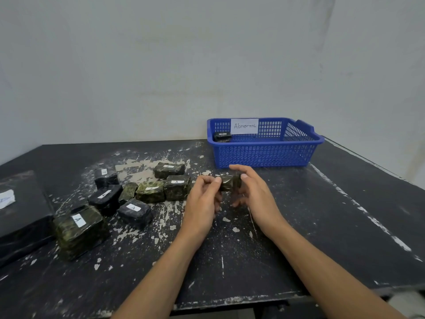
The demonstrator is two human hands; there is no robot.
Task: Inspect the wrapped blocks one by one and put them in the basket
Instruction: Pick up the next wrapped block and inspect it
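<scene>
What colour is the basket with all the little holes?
The basket is bright blue, seen best in the head view.

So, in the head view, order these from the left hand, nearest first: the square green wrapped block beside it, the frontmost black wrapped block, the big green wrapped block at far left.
1. Square green wrapped block, just left of the left hand.
2. Frontmost black wrapped block, farther left, toward the person.
3. Big green wrapped block, far left.
</scene>
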